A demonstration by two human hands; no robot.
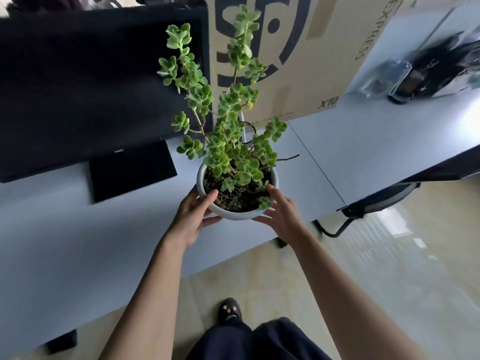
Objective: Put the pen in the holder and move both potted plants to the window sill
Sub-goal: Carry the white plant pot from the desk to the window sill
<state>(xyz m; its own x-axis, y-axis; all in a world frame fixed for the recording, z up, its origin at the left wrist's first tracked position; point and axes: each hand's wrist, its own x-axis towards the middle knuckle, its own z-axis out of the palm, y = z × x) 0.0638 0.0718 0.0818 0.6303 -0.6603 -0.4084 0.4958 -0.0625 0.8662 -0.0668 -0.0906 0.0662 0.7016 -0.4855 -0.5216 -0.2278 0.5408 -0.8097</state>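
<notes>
A tall green plant in a round white pot [235,215] is near the front edge of the white desk [78,242]. My left hand [193,216] grips the pot's left side, thumb over the rim. On the pot's right side, my right hand [281,213] cups the wall with its thumb on the rim. Whether the pot rests on the desk or is lifted I cannot tell. Behind the leaves stands a black mesh pen holder [248,133] with a white pen [242,120] upright in it. No second potted plant or window sill is in view.
A black monitor [91,87] on a black base [132,170] stands at the left. A big printed cardboard box [298,53] rises behind the plant. At the far right of the desk lies a black bag [428,71]. Tiled floor and a chair base [363,209] are at the right.
</notes>
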